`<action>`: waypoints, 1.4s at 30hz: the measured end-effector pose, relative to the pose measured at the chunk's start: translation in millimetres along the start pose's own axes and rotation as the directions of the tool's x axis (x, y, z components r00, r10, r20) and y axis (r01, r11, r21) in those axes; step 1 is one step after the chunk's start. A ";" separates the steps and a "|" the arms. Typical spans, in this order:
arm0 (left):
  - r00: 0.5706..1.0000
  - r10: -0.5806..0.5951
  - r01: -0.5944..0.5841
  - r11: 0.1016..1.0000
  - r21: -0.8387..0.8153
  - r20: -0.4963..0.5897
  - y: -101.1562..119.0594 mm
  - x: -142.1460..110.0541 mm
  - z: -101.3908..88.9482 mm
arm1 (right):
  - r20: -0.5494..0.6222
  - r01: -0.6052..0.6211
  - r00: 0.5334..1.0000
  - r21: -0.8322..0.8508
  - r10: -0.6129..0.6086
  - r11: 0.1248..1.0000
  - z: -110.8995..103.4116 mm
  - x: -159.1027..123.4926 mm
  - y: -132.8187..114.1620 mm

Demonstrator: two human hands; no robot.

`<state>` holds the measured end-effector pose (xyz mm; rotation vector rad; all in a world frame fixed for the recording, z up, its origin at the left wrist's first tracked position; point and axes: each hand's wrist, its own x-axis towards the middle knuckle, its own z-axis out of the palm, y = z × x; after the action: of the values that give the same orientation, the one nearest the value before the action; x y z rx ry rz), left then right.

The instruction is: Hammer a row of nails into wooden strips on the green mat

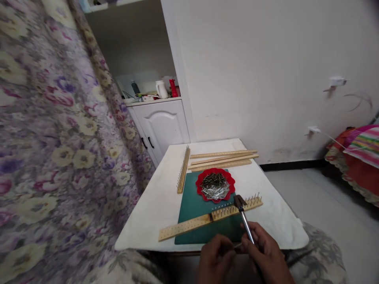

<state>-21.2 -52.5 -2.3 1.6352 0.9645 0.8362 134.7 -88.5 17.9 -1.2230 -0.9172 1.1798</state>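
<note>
My right hand (263, 250) is wrapped round the shiny metal handle of a hammer (246, 225). The hammer's dark head is raised in front of a wooden strip (186, 227) and hides part of it. Upright nails stand along the strip's right half; its left half has rows of small holes and no nails. Close beside the right hand, at the table's front edge, my left hand (217, 256) has its fingers pinched together. A thin pale sliver shows between the two hands, too small to name. Behind the strip, a red scalloped dish (199, 188) holds many loose nails.
Under the dish and strip lies a green mat (189, 205) on a white-covered table (151, 209). Another nail-studded strip (183, 169) lies at the left, and several wooden strips (223, 157) at the back. A floral curtain (65, 138) hangs left; a wall stands behind.
</note>
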 end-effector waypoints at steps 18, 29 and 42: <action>0.965 -0.201 0.008 0.659 -0.752 -0.166 -17.5 0.4 30.5 | 0.044 -0.018 0.999 0.010 0.017 1.000 7.5 -3.7 12.0; 0.884 0.120 -0.030 0.979 0.200 -0.452 -13.9 40.5 -58.8 | 0.033 -0.013 0.999 -0.004 0.013 1.000 7.4 -6.3 11.6; 0.907 0.215 -0.048 0.908 0.417 -0.363 -30.8 50.0 -57.0 | 0.018 -0.038 0.999 -0.027 0.039 0.999 6.1 -6.8 12.1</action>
<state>-55.2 20.7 -15.1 1.9361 1.3955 1.1592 125.6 -94.5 7.5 -1.2582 -0.9297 1.2148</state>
